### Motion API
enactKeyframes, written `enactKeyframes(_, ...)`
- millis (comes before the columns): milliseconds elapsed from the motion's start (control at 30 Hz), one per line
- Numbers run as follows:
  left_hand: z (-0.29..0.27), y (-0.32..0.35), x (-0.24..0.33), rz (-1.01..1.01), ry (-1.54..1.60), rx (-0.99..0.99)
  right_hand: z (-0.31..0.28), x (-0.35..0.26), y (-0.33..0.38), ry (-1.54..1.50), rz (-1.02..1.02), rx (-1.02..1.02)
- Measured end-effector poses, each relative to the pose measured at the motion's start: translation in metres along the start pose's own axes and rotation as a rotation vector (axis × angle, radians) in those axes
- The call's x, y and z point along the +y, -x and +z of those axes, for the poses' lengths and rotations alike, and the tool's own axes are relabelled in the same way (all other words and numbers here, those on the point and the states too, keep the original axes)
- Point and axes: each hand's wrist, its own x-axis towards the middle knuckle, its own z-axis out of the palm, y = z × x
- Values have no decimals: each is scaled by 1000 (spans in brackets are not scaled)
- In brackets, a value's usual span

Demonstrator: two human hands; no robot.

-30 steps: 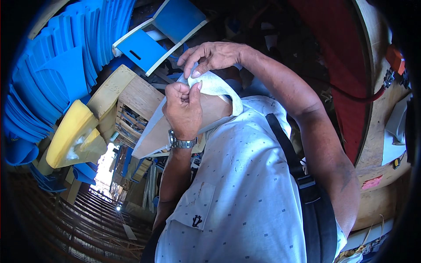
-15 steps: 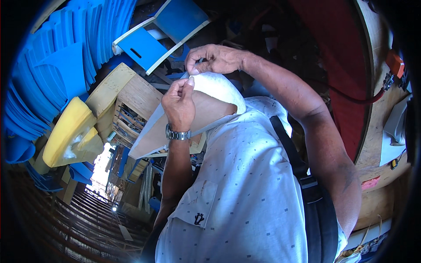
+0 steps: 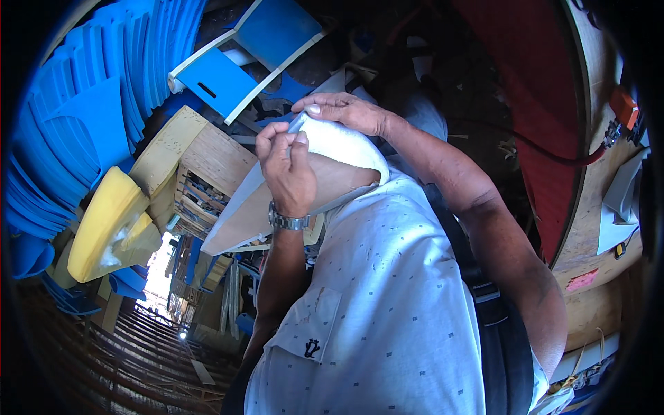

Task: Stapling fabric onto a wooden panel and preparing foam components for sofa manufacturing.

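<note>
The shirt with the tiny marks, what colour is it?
White shirt with small dark flecks, seen in the head view.

A white collar [image 3: 346, 142] is showing above a pale shirt [image 3: 394, 304] that is carrying small dark flecks. A silver wristwatch [image 3: 288, 221] is gleaming. Far left, blue panels [image 3: 83, 117] are stacking beside a yellow board [image 3: 104, 225].

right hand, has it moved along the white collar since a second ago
Yes. The right hand has slid sideways along the white collar, away from the left hand, judged against the blue panel behind. Both hands pinch the collar.
</note>
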Motion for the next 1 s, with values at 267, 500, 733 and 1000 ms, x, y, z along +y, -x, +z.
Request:
enactKeyframes(267, -13, 7, -5, -10, -8, 27, 11, -16, -7, -115, 28, -18)
enactKeyframes(500, -21, 0, -25, -140, 105, -25, 23, -32, -8, 86, 26, -8)
enactKeyframes(733, -4, -14, -38, -98, 123, -121, 37, -38, 19, 449, 15, 376)
enactKeyframes(1000, -5, -10, -29, 49, 149, -104, -38, -178, 230, 571, -675, 1211)
